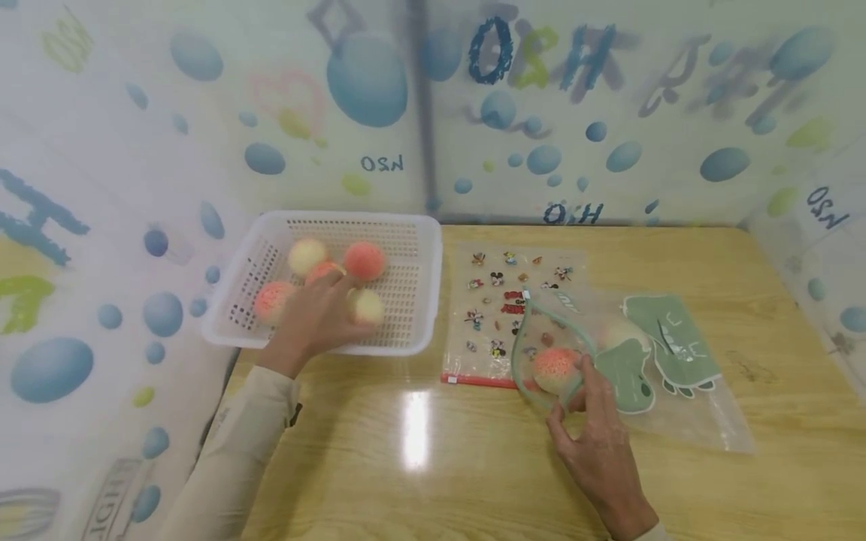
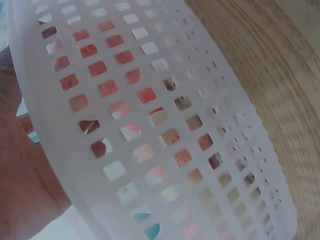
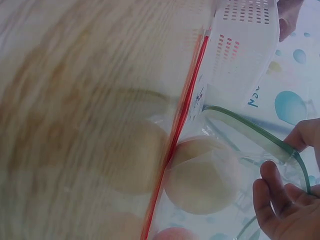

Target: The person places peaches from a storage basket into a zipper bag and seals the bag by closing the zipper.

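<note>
In the head view, my left hand reaches over the near rim of a white plastic basket holding several round, red-and-pale peaches. Its fingers and thumb curl about a pale peach, beside a red peach; the palm side is hidden. My right hand pinches the green-edged mouth of a clear zip bag with green dinosaur-like prints, keeping it spread. A speckled red peach lies at that mouth, and a pale peach shows deeper inside. The right wrist view shows fingers at the green rim.
A flat clear zip bag with cartoon prints and a red slider strip lies between basket and green bag, partly under the latter. All rests on a wooden table. Printed sheets or walls with blue dots stand behind and at the sides.
</note>
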`<state>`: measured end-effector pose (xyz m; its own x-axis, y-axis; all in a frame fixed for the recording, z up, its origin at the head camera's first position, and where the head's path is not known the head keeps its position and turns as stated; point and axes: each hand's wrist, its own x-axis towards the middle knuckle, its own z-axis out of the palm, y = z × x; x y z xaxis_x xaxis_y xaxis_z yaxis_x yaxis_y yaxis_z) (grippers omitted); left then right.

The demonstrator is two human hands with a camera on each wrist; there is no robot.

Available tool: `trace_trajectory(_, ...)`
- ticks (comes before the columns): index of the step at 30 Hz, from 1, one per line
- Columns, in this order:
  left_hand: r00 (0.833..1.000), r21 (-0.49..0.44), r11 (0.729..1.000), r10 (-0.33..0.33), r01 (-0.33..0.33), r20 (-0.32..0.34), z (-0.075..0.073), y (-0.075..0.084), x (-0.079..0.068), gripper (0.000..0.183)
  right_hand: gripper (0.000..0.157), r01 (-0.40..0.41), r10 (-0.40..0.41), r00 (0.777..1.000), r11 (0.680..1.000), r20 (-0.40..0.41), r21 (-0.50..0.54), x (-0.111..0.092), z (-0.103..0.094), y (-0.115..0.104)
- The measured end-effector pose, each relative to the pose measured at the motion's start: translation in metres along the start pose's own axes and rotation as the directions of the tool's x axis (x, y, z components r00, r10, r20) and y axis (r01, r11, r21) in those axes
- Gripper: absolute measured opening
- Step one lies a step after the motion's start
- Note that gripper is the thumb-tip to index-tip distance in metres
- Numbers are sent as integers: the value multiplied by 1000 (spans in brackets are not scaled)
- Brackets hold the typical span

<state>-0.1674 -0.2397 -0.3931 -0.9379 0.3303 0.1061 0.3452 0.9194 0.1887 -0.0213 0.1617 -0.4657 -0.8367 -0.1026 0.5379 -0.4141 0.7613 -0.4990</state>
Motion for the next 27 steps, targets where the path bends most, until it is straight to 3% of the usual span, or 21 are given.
trace_trajectory(6,996,-19,998,54,-56,-70,3,10,2,75,83,5,-5,1000,1000,-9,-13,-1,-1,1)
trace_trajectory(17,983,-91,990,95,-110,-154,9,26,-1,68,79,13,-13,1000,1000,-16,-4,-3,-1,2)
trace_trajectory(23,957,-135,975,140,-178,-256,11,38,-2,70,81,8,-8,1000,1000,-13,7,-3,-1,2)
trace_trajectory(27,926,-133,961,189,-243,-325,13,43,0,66,81,8,-8,1000,1000,-12,4,-3,-1,2)
